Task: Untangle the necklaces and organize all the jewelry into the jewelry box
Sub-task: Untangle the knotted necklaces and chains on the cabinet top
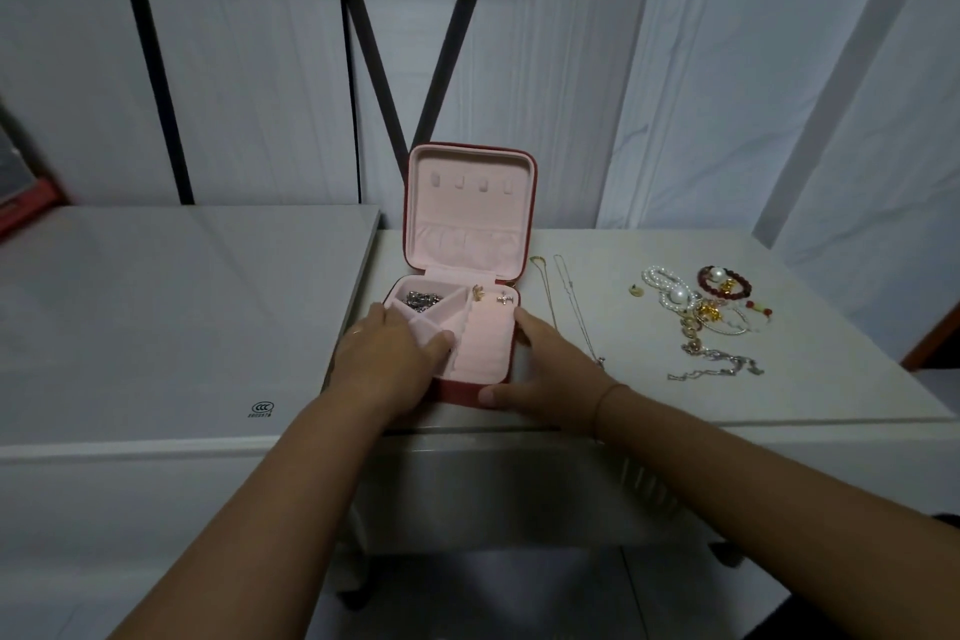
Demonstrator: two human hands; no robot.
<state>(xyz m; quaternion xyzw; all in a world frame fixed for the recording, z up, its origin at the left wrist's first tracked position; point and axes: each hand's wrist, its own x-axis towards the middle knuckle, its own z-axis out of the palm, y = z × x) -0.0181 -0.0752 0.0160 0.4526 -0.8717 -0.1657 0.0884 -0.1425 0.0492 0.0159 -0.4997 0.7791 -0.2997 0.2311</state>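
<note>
**Box held at both sides, loose jewelry still on table**

The box (483, 346) sits open between the two hands at the near edge of the table (649, 400), with its lid (470, 203) upright beyond the fingertips.

The left hand (387, 361) lies over the box's left front corner. Its fingers are fairly straight and rest on the pink dividers, gripping nothing, and the thumb touches the tray's middle.

The right hand (550, 369) brackets the right front corner. Its thumb presses the red front wall and its fingers lie along the right wall, so this hand holds the box.

Inside, just beyond the left fingertips, a silver chain (423, 299) fills the far left compartment. Beyond the right fingertips, two earrings (491, 296) sit at the far end of the padded strip, one gold and one silver.

Two thin necklaces (571, 307) lie stretched out straight just right of the right hand, outside the box. The nearer end of one is touching or almost touching the wrist; I cannot tell which.

Further right, well apart from either hand, lies a tangle (698, 322) of pearls, gold links and silver chain. A red bead bracelet (724, 282) sits at its far edge.
</note>
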